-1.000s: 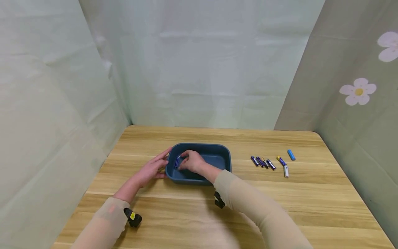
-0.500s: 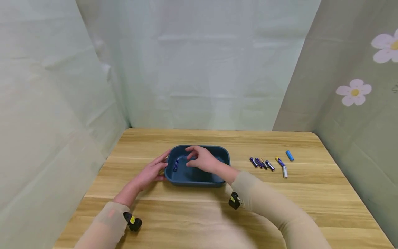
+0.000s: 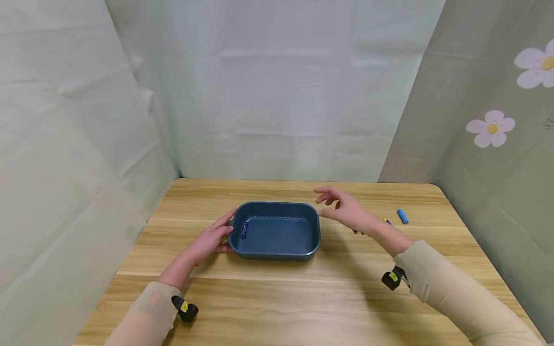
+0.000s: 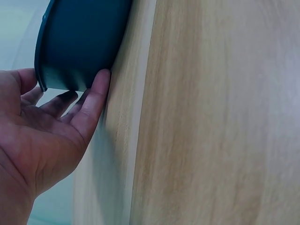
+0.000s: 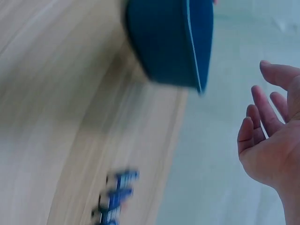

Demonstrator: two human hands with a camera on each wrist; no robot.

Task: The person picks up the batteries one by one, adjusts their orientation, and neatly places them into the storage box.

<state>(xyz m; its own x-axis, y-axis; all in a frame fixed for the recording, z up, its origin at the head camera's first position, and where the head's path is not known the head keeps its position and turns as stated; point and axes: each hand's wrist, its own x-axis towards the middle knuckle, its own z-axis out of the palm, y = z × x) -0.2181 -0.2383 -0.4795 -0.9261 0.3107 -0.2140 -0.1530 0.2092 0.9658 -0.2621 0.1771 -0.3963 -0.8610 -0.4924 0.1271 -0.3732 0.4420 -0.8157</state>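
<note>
A dark blue rectangular bin (image 3: 274,235) stands on the wooden table, with one dark blue battery (image 3: 244,229) lying near its left end. My left hand (image 3: 210,240) rests its fingers against the bin's left end; the left wrist view shows the fingertips (image 4: 101,79) touching the outer wall. Just past the bin's right end, my right hand (image 3: 346,209) hovers with bent, spread fingers and holds nothing. Beyond that hand, several batteries (image 5: 115,197) lie in a row in the right wrist view; in the head view the hand and forearm mostly cover them.
A light blue battery (image 3: 402,216) lies farther right on the table (image 3: 277,298), and the yellow end of another battery (image 3: 386,221) shows above the right forearm. Pale cloth walls (image 3: 277,96) enclose the table's back and sides.
My right hand has lifted out of the bin and moved right, past its right end. The battery stays inside the bin. My left hand keeps its place at the bin.
</note>
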